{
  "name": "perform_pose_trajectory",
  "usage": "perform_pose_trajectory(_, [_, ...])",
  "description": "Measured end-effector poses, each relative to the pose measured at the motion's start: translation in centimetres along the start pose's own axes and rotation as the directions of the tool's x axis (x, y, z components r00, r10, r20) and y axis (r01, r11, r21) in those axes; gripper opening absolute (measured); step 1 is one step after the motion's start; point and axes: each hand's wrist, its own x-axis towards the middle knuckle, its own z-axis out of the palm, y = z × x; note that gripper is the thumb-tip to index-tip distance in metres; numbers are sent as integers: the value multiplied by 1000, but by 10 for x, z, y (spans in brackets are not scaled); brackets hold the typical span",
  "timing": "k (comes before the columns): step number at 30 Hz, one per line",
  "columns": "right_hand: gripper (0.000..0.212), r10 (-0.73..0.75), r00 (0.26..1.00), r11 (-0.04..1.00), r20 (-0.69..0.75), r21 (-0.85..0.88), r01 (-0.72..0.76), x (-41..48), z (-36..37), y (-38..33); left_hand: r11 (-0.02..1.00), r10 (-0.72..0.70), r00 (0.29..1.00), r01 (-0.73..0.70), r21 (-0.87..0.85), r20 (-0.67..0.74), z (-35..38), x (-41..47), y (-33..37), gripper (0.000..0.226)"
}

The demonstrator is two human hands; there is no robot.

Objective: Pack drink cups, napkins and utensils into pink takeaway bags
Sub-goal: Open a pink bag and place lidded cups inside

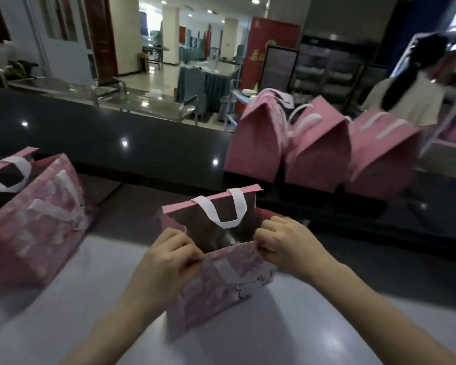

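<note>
Here: pink bag point(221, 285) upright, mouth open, centre of counter point(63, 299) near front edge. Left hand point(166, 262) pinches left end of near rim, fingers curled. Right hand point(287, 246) pinches right end. Second bag point(32, 227) at counter's left edge.

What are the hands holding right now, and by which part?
The open pink bag in front. The left hand pinches its near top edge at the left corner, the right hand the same edge at the right corner.
</note>
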Motion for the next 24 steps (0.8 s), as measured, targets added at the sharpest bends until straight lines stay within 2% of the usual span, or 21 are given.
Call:
perform_pose_trajectory(5, [5,249,968,967,34,-74,-246,-142,-31,48,987,129,988,-121,-102,83,78,16,106,16])
perform_pose_trajectory(8, [16,366,931,928,11,-72,-364,-221,-48,73,968,204,973,-185,-167,104,125,23,169,16])
perform_pose_trajectory(12, [10,507,855,861,108,-98,-498,-313,-63,106,946,256,956,-216,-241,147,180,34,242,17])
perform_pose_trajectory(14, [7,547,827,837,130,-114,-536,-350,-66,123,925,313,935,-259,-277,170,206,41,273,16])
perform_pose_trajectory(19, [18,636,760,772,134,-130,-622,-412,-62,165,880,423,890,-359,-311,169,259,62,326,15])
perform_pose_trajectory(22, [14,646,756,763,107,-130,-634,-426,-62,187,871,444,882,-383,-308,159,286,77,340,17])
perform_pose_trajectory(24, [20,642,765,765,43,-95,-637,-429,-59,205,873,435,888,-376,-311,150,305,87,343,18])
